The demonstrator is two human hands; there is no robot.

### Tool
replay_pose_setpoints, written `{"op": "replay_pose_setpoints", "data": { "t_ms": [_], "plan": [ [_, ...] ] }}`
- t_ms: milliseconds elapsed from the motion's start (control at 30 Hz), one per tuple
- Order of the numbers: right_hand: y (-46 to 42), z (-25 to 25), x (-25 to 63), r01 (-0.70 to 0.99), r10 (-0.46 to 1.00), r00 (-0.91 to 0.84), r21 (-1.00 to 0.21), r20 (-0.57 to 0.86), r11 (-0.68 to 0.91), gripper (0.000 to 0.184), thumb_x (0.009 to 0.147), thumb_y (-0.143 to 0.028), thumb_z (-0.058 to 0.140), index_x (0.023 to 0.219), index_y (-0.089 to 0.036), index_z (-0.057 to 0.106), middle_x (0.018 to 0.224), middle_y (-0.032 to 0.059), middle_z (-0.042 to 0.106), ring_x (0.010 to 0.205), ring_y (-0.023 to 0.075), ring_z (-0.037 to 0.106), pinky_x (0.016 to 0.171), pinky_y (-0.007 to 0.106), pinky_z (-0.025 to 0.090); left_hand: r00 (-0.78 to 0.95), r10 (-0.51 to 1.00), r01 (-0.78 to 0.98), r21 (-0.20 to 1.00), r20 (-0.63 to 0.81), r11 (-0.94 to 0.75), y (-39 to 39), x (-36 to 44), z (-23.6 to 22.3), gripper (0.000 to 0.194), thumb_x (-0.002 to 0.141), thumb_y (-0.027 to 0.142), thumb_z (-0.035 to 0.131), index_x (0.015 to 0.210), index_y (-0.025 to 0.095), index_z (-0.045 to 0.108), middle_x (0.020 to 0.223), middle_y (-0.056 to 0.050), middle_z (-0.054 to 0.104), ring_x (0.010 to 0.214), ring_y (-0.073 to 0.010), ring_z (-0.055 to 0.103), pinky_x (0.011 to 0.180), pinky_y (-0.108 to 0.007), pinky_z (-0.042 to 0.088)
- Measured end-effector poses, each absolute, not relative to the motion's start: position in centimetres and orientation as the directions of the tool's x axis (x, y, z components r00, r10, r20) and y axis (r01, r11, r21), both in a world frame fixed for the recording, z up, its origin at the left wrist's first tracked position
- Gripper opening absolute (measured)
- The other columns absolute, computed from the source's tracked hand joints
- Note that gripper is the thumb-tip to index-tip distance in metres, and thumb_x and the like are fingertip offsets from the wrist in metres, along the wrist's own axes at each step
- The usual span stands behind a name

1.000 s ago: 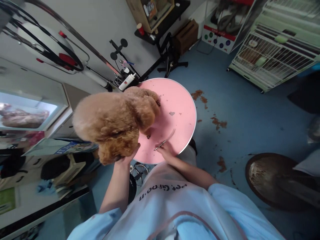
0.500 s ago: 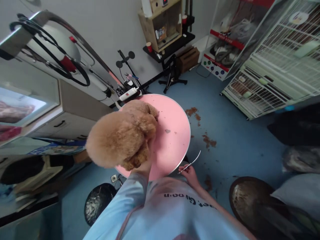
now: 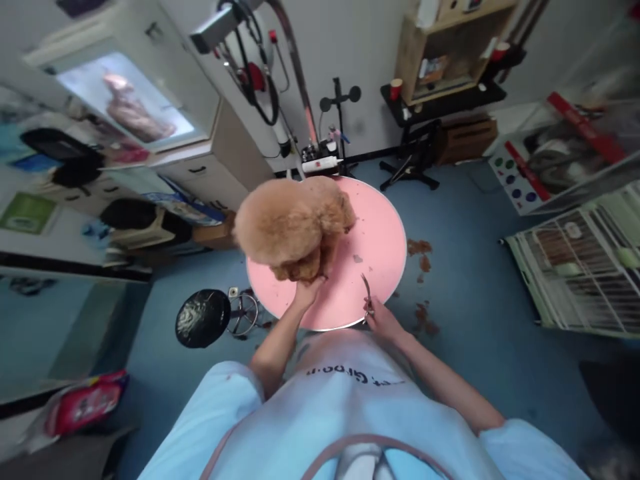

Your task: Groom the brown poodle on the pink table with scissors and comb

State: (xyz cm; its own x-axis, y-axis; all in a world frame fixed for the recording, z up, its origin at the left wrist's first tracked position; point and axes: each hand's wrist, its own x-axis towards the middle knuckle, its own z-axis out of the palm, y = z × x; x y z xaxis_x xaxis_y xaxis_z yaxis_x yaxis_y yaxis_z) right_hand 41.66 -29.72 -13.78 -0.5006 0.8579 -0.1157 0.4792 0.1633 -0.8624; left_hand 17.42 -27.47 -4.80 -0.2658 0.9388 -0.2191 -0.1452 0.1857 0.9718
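A fluffy light-brown dog (image 3: 285, 223), curly-coated like a poodle, is on the left half of a round pink grooming table (image 3: 385, 230). My left hand (image 3: 310, 292) holds the dog at the lower edge of its coat, near the table's front; its fingertips are partly hidden by fur. Curved scissors (image 3: 367, 288) are in my right hand (image 3: 384, 321), over the table's front right rim. Their blades point away from me, apart from the dog. Small tufts of cut hair (image 3: 357, 259) lie on the pink top.
A metal grooming arm (image 3: 295, 60) with black loops rises behind the table. To the left are a cabinet (image 3: 200, 167) and a black round stool (image 3: 203, 319). Brown hair clippings (image 3: 425, 319) lie on the blue floor, and a wire cage (image 3: 580, 267) stands at right.
My view has swung left. My right hand has brought the scissors from beside the table to above its front right rim. The left hand, still at the dog, shows more of itself.
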Motion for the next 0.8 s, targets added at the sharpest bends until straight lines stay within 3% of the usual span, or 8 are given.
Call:
{"op": "replay_pose_setpoints", "data": {
  "t_ms": [133, 267, 500, 800],
  "plan": [
    [-24.7, -12.2, 40.9, 0.578, 0.723, -0.691, -0.617, -0.021, 0.534, 0.029, 0.078, -0.005, 0.037, 0.101, -0.016, 0.051, 0.087, 0.0063, 0.058, 0.077, 0.0157, 0.055, 0.071, 0.028, 0.045, -0.284, 0.948, -0.076, 0.989, -0.144, 0.128, -29.1, 16.9, -3.7, 0.049, 0.059, 0.060, 0.072, 0.066, 0.013, 0.056, 0.063, -0.002, 0.058, 0.064, -0.0126, 0.052, 0.065, -0.026, 0.040],
    [-21.3, -11.0, 39.4, 0.522, 0.618, -0.777, -0.429, 0.116, 0.737, 0.026, 0.083, -0.005, 0.032, 0.096, -0.014, 0.052, 0.083, 0.0072, 0.057, 0.074, 0.0171, 0.053, 0.072, 0.030, 0.044, -0.193, 0.979, -0.068, 0.996, -0.072, 0.060, -30.4, 17.5, -1.5, 0.057, 0.063, 0.068, 0.064, 0.067, 0.012, 0.054, 0.060, -0.001, 0.054, 0.058, -0.0092, 0.047, 0.058, -0.023, 0.036],
    [-19.4, -8.3, 38.1, 0.365, 0.493, -0.783, -0.363, 0.379, 0.857, 0.027, 0.082, -0.005, 0.035, 0.102, -0.013, 0.051, 0.097, 0.0128, 0.058, 0.092, 0.0211, 0.052, 0.083, 0.037, 0.045, -0.104, 0.994, -0.080, 0.996, -0.035, 0.027, -31.4, 18.4, 1.4, 0.060, 0.064, 0.072, 0.060, 0.068, 0.012, 0.051, 0.060, -0.002, 0.054, 0.054, -0.0075, 0.044, 0.053, -0.022, 0.034],
    [-18.1, -5.1, 37.8, 0.347, 0.437, -0.802, -0.277, 0.407, 0.896, 0.025, 0.084, -0.008, 0.036, 0.100, -0.014, 0.054, 0.090, 0.0120, 0.056, 0.087, 0.0225, 0.049, 0.077, 0.037, 0.045, -0.138, 0.990, -0.076, 0.997, -0.027, 0.016, -31.4, 18.1, 2.3, 0.056, 0.065, 0.067, 0.064, 0.072, 0.011, 0.054, 0.062, -0.002, 0.054, 0.055, -0.0075, 0.045, 0.053, -0.021, 0.035]
  ]
}}
